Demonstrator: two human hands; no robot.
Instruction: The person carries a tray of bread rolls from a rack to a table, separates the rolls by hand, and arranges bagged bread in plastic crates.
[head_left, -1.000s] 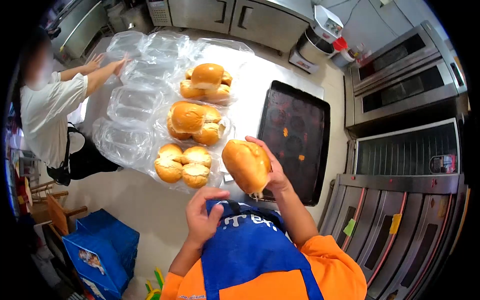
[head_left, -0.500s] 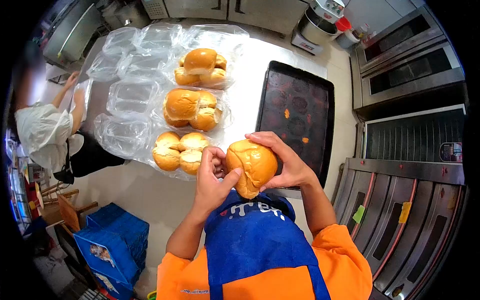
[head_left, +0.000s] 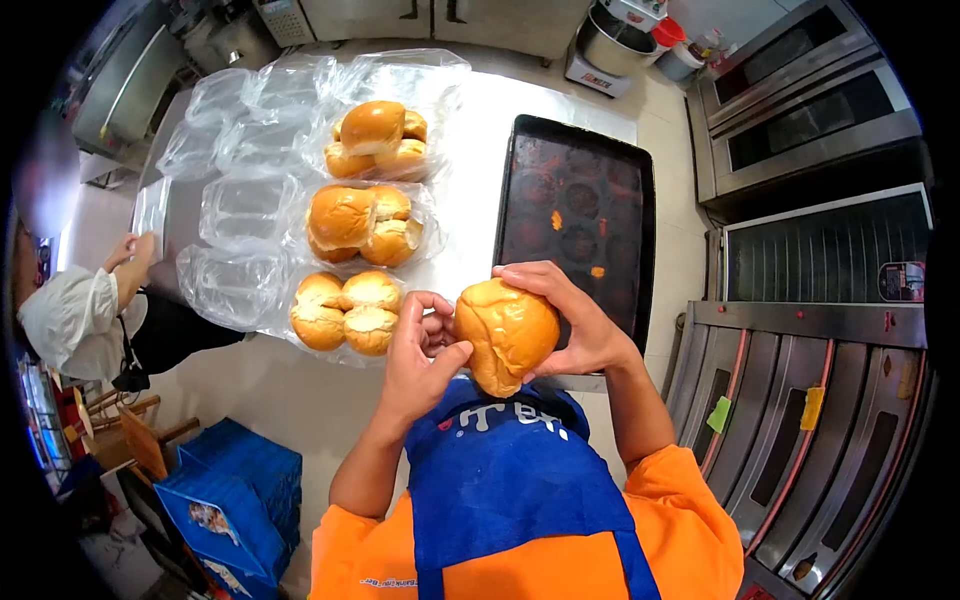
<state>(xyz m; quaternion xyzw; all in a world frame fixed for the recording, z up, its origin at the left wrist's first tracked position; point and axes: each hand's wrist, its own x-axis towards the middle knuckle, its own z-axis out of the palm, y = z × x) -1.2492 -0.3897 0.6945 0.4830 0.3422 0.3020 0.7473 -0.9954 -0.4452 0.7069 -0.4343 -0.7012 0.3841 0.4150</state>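
A glossy golden bread bun (head_left: 507, 330), with a wrinkled, dented side and a narrow lower end, is held up in front of my apron. My right hand (head_left: 580, 330) wraps round its top and right side. On the other side, my left hand (head_left: 420, 350) has its fingers curled and its thumb pressed against the bun's left edge. Just left of my hands, several pale-sided buns (head_left: 345, 312) sit grouped in a clear bag. Two further bagged groups lie beyond, each topped by a shiny bun (head_left: 341, 217), (head_left: 373, 127).
A dark baking tray (head_left: 575, 230) with orange crumbs lies to the right on the metal table (head_left: 480, 130). Clear plastic bags with trays (head_left: 245, 210) cover the left side. Another person (head_left: 75, 320) stands at the far left. Blue crates (head_left: 235, 490) and steel ovens (head_left: 810, 130) flank me.
The view has shifted slightly, so the table and tray appear further left. The bun stays in my hands in nearly the same pose. The other person's arms have lowered.
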